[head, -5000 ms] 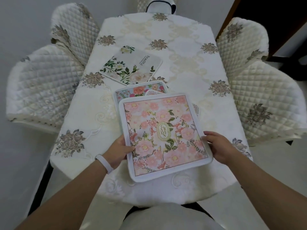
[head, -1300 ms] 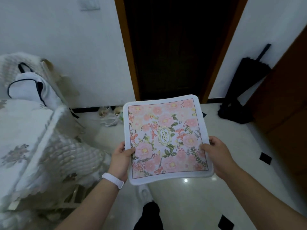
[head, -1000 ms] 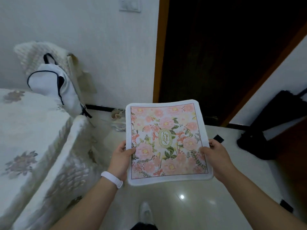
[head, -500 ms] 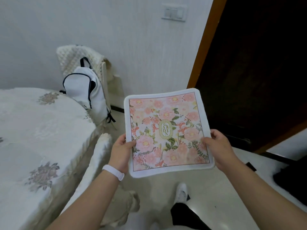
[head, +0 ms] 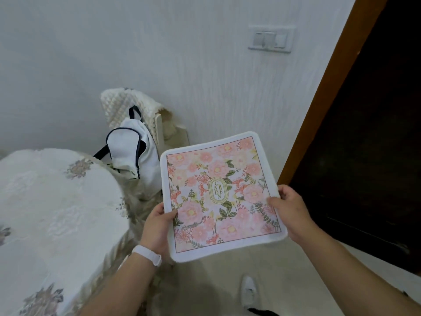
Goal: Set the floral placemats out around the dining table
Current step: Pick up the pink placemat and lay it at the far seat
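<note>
I hold a pink floral placemat with a white border flat in the air, over the floor to the right of the dining table. My left hand grips its left edge, thumb on top. On the mat's right edge my right hand is closed the same way. The table wears a cream embroidered cloth and fills the lower left of the view. No other placemat is in view.
A chair with a quilted cream cover stands at the table's far end against the wall, with a white backpack hanging on it. A dark doorway with a wooden frame is on the right. My shoe shows on the tiled floor.
I have lifted the pink mat off the stack and walked along the table's right side. The view keeps turning left, bringing the table's far end and the backpack chair closer.
</note>
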A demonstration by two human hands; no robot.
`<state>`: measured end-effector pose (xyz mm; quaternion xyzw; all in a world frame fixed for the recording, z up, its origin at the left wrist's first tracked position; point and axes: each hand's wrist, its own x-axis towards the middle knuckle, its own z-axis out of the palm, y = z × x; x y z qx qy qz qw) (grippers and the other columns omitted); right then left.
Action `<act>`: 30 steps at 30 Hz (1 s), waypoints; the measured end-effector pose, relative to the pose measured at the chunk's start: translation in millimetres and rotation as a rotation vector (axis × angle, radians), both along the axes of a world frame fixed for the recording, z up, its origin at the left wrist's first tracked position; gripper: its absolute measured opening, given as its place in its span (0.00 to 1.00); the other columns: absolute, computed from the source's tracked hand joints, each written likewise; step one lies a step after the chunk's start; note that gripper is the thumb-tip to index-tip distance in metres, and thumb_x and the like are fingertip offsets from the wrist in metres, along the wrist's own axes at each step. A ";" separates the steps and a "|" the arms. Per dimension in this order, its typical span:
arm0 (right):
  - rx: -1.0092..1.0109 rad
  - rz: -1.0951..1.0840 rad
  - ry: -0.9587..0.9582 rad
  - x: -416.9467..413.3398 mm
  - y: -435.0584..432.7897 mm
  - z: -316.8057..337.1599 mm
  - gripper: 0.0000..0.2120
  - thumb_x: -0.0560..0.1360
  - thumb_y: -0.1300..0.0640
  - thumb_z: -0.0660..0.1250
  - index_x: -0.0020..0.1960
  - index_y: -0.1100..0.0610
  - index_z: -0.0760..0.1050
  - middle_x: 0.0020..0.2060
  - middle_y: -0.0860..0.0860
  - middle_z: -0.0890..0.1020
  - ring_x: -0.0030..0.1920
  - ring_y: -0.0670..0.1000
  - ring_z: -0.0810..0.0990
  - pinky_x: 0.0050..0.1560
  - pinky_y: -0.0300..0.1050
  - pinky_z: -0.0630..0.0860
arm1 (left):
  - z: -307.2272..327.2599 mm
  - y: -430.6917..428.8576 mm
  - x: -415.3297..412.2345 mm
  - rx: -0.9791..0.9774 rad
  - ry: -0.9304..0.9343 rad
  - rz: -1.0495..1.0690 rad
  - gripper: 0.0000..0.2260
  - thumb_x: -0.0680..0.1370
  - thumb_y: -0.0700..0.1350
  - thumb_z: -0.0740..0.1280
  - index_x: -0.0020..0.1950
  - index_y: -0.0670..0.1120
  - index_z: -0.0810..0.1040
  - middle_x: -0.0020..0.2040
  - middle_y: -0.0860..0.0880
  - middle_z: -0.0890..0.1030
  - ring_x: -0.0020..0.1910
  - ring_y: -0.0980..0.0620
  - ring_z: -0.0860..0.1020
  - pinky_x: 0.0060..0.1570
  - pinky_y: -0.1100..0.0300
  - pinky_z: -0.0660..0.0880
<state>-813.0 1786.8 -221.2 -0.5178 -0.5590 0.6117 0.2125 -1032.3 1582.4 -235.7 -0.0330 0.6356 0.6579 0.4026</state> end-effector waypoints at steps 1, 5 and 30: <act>-0.011 0.024 0.006 -9.9 15.0 0.3 0.09 0.77 0.66 0.65 0.49 0.53 0.77 0.45 0.52 0.85 0.42 0.55 0.86 0.43 0.56 0.84 | 0.9 10.9 -6.9 -0.002 0.006 0.015 0.12 0.79 0.33 0.60 0.60 0.42 0.75 0.54 0.37 0.82 0.51 0.34 0.81 0.50 0.34 0.77; -0.035 0.103 0.003 -57.7 64.8 2.1 0.08 0.77 0.67 0.64 0.49 0.55 0.76 0.45 0.54 0.85 0.40 0.57 0.86 0.43 0.59 0.84 | 11.0 43.7 -34.3 -0.001 0.052 0.086 0.12 0.79 0.32 0.60 0.59 0.41 0.77 0.53 0.38 0.83 0.49 0.36 0.82 0.46 0.40 0.79; 0.187 0.783 -0.122 -546.6 69.8 29.3 0.11 0.77 0.65 0.65 0.47 0.49 0.74 0.48 0.54 0.84 0.44 0.57 0.86 0.47 0.60 0.83 | -25.6 -14.5 -364.8 0.014 0.046 0.673 0.12 0.79 0.33 0.60 0.58 0.43 0.77 0.51 0.41 0.84 0.48 0.40 0.83 0.49 0.41 0.79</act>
